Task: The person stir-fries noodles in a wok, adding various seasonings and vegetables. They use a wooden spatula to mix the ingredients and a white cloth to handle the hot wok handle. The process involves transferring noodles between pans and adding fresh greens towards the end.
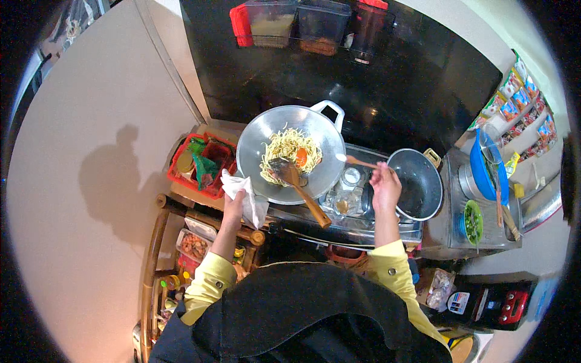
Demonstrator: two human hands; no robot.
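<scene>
My left hand grips a folded white cloth at the left rim of a large metal wok; the wok's near handle is probably under the cloth, hidden. Inside the wok lie noodles with a patch of orange-red sauce. A wooden spatula rests across them, its handle over the near rim. My right hand pinches a small spoon by its handle. White matter sits in the spoon's bowl, held by the wok's right rim. Below are a glass jar of white contents and another jar with brown contents.
A dark frying pan is on the stove's right side. Left of the wok, a red basket holds jars and packets. On the right counter are a blue basin and a green bowl of chopped greens. A bamboo rack stands at lower left.
</scene>
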